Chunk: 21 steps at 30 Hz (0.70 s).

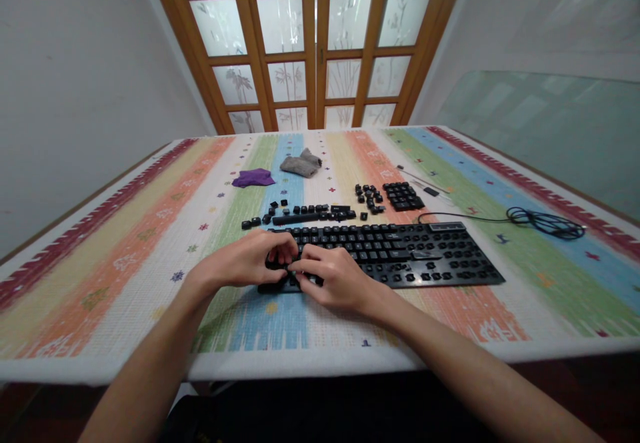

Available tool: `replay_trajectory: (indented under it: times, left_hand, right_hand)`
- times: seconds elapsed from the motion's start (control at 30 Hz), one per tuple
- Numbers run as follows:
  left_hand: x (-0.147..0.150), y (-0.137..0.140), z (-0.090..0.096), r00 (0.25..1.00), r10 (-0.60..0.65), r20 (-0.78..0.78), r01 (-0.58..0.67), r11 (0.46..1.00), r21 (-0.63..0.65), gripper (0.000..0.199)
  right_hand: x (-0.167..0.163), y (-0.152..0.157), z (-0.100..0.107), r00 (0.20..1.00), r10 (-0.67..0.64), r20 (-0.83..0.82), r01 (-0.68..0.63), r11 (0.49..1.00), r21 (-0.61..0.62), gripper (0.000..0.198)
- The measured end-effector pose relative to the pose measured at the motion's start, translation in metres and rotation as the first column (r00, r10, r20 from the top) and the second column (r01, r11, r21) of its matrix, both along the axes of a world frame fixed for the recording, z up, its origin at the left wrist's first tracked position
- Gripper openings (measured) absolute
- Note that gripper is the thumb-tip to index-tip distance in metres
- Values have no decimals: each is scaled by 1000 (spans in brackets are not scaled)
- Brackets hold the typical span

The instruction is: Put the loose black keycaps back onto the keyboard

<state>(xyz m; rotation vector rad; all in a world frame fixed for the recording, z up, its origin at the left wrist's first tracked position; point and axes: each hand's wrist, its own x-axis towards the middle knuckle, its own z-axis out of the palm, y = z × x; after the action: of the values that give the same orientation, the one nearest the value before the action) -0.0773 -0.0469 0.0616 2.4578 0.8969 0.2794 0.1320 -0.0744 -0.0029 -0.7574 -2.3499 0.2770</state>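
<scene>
A black computer keyboard (pixel 395 253) lies flat across the striped tablecloth, and its right part and lower rows show bare switches without caps. Over the keyboard's left end my left hand (pixel 253 256) is curled, thumb and fingers brought toward each other. My right hand (pixel 333 276) meets it there from the right, its fingers bent in a pinch near the left thumb tip. Both hands touch or almost touch the lower left keys. Whatever is between the fingertips is too small and dark to make out.
Loose black keycaps (pixel 370 196) and a long space bar (pixel 295 218) lie behind the keyboard. A block of caps (pixel 403 196) sits further right, near a thin rod (pixel 425 181). The coiled cable (pixel 545 222) is at right. A purple cloth (pixel 254 177) and a grey cloth (pixel 301 163) lie farther back.
</scene>
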Motion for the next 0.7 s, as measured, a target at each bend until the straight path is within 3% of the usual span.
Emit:
replay_trajectory:
  times: [0.17,0.7]
  left_hand:
    - [3,-2,-1,1000,9,18,-9,1000,-2,24]
    - [2,-1,-2,1000,-1,-23,2,1000,28,13]
  right_hand:
    - [0,0,-3,989,-39,145,20,991,129,29]
    - [3,7,-10,979,-79,191,48,986,159,29]
